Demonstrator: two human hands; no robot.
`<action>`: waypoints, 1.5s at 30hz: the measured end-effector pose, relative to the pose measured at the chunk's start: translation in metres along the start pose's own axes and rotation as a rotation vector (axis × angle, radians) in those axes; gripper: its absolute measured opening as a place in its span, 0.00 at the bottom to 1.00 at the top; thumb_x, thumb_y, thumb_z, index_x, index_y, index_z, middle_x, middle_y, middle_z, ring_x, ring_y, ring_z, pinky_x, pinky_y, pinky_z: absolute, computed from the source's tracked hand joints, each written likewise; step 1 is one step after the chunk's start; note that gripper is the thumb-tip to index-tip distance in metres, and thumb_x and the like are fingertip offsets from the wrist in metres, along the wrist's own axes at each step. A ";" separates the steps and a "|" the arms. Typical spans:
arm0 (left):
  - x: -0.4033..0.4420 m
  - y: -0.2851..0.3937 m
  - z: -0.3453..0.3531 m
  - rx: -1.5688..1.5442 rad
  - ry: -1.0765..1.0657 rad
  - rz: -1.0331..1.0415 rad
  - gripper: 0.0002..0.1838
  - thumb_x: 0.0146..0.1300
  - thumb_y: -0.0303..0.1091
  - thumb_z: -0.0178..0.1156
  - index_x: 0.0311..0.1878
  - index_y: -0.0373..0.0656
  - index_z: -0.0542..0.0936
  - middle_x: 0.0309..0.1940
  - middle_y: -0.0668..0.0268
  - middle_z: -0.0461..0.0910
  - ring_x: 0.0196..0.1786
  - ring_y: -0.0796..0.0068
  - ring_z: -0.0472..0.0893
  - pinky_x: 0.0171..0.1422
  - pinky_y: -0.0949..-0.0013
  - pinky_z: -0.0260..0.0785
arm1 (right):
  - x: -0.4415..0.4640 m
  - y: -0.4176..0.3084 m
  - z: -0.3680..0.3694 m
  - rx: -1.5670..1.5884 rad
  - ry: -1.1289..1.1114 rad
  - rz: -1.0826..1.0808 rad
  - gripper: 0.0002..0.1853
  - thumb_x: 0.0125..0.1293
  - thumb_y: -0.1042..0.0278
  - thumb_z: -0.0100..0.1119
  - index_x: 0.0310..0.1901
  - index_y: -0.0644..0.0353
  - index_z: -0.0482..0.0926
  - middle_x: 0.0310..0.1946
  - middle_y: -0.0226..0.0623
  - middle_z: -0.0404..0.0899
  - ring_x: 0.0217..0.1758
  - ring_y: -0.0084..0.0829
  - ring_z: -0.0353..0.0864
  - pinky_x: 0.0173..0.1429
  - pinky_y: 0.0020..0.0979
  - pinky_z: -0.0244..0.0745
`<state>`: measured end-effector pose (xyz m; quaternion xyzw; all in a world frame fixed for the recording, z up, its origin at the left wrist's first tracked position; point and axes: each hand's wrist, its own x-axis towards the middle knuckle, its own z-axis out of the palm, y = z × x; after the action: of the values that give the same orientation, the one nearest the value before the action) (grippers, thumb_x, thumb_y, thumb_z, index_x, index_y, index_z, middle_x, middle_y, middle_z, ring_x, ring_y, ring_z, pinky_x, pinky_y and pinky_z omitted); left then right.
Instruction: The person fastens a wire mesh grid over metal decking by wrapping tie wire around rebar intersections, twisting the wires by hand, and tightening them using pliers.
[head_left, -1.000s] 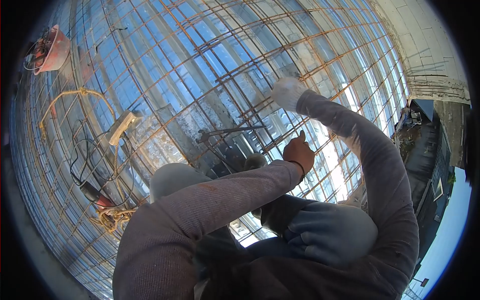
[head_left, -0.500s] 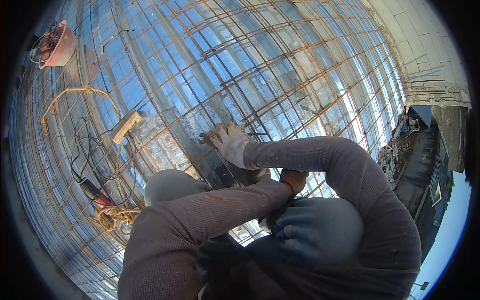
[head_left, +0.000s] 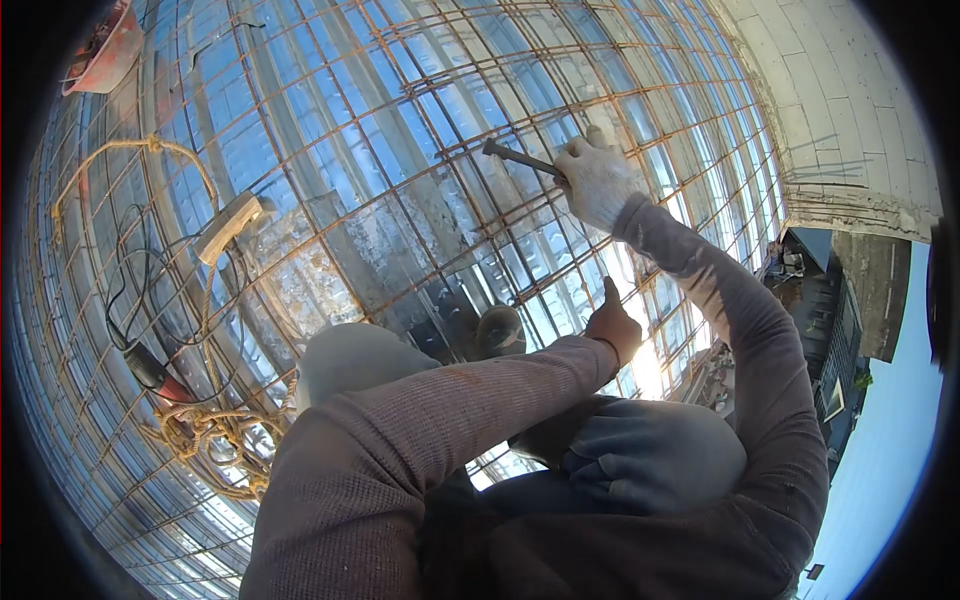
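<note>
My right hand (head_left: 600,185), in a pale glove, grips a dark metal tool (head_left: 525,158) whose wider end points left above the rebar mesh (head_left: 430,85). Below it, my left hand (head_left: 613,330) is bare, with a band at the wrist. Its index finger points up while the other fingers curl in over the mesh; what they hold, if anything, is hidden. Ribbed metal sheeting (head_left: 235,110) shows beneath the bars.
At left lie a wood block (head_left: 230,228), yellowish rope (head_left: 215,430), and a red-and-black tool (head_left: 155,372) with a dark cable. A red bucket (head_left: 110,55) stands at upper left. A pale block wall (head_left: 840,90) borders the right side.
My right hand reached down-left to the dark tool lying on the mesh, took hold of it and lifted it up-right. My left hand moved slightly up and right, its index finger now extended.
</note>
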<state>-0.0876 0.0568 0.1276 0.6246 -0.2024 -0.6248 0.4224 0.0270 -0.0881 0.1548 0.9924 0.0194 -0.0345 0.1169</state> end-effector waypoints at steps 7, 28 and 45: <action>0.035 0.028 0.029 -0.063 -0.097 -0.104 0.51 0.67 0.31 0.56 0.82 0.38 0.32 0.49 0.43 0.83 0.52 0.50 0.85 0.58 0.53 0.77 | -0.058 0.087 0.040 -0.265 -0.508 0.143 0.07 0.61 0.65 0.63 0.35 0.57 0.87 0.32 0.40 0.88 0.40 0.44 0.90 0.40 0.42 0.84; 0.036 0.041 0.031 -0.039 -0.150 -0.202 0.53 0.68 0.30 0.57 0.81 0.37 0.28 0.51 0.46 0.83 0.47 0.55 0.87 0.50 0.58 0.82 | -0.024 0.055 0.045 -0.160 -1.113 0.131 0.20 0.56 0.74 0.63 0.52 0.68 0.82 0.42 0.60 0.85 0.45 0.54 0.89 0.46 0.44 0.84; 0.042 0.041 0.036 -0.025 -0.124 -0.189 0.52 0.68 0.31 0.55 0.82 0.39 0.27 0.44 0.44 0.85 0.45 0.54 0.88 0.47 0.57 0.83 | -0.007 0.029 0.019 -0.505 -0.901 -0.117 0.10 0.56 0.70 0.63 0.39 0.59 0.90 0.32 0.42 0.89 0.40 0.45 0.90 0.45 0.45 0.85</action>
<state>-0.1048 -0.0088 0.1395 0.5959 -0.1608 -0.7017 0.3560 0.0202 -0.1212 0.1435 0.8173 0.0302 -0.4589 0.3473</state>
